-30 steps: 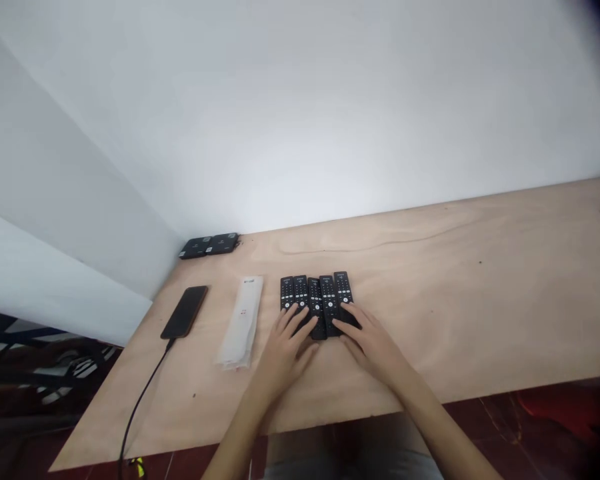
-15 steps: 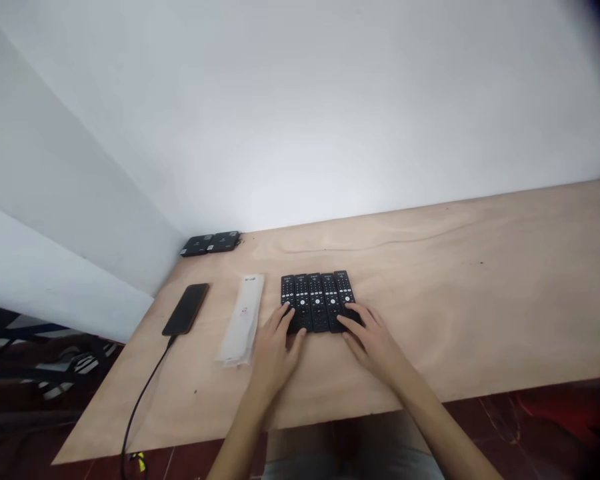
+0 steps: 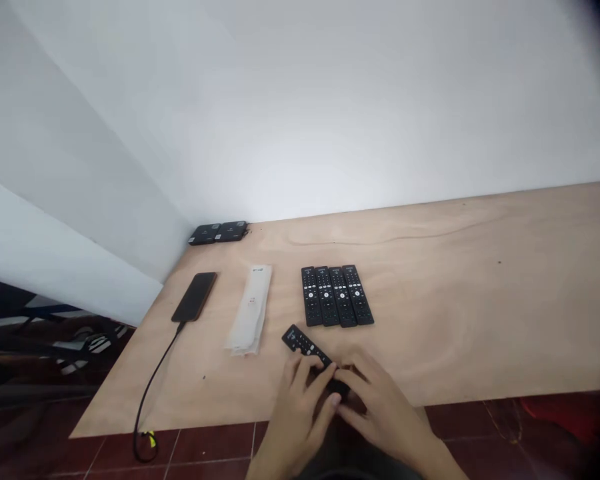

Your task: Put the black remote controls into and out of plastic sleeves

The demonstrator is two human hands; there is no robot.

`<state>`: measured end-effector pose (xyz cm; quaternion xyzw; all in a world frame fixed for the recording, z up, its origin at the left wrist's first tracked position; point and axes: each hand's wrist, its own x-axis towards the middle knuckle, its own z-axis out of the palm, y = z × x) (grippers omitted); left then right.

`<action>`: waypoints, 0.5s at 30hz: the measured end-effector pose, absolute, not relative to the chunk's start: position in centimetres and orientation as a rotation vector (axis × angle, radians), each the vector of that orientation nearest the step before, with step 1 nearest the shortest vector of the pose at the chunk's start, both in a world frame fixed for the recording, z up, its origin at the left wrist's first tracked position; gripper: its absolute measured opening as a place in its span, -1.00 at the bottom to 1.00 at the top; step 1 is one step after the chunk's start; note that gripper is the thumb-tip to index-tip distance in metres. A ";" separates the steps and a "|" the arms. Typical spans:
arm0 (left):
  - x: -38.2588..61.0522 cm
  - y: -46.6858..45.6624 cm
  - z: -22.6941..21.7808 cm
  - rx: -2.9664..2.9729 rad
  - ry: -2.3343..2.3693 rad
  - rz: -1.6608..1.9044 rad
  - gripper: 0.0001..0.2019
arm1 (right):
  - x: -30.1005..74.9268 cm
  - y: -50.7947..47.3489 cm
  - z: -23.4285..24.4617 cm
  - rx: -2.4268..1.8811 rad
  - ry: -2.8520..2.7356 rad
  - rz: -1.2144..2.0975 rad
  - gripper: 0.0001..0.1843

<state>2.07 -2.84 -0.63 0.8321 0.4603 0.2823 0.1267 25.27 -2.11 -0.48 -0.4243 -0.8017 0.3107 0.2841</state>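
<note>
One black remote control (image 3: 304,345) is clamped between the left hand (image 3: 300,417) and right hand (image 3: 383,413), its lower end hidden by fingers; four matching remotes (image 3: 337,295) lie side by side just beyond, a plastic packet (image 3: 251,309) left of them.

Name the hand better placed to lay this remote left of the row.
Left, probably: the left hand sits nearer the free end of the remote and the row of remotes than the right hand.
</note>
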 end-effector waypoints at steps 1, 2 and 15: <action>2.4 -3.1 -0.8 2.419 1.330 0.817 -0.50 | 25.4 -2.2 -0.6 -1.138 -2.135 0.834 -0.54; 2.5 -3.1 -1.0 2.414 1.328 0.819 -0.50 | 25.8 -2.1 -0.7 -1.144 -2.123 0.835 -0.60; -2.7 0.8 -2.0 2.346 1.220 1.059 -0.85 | 33.3 0.6 -1.1 -1.179 -2.004 0.843 -0.85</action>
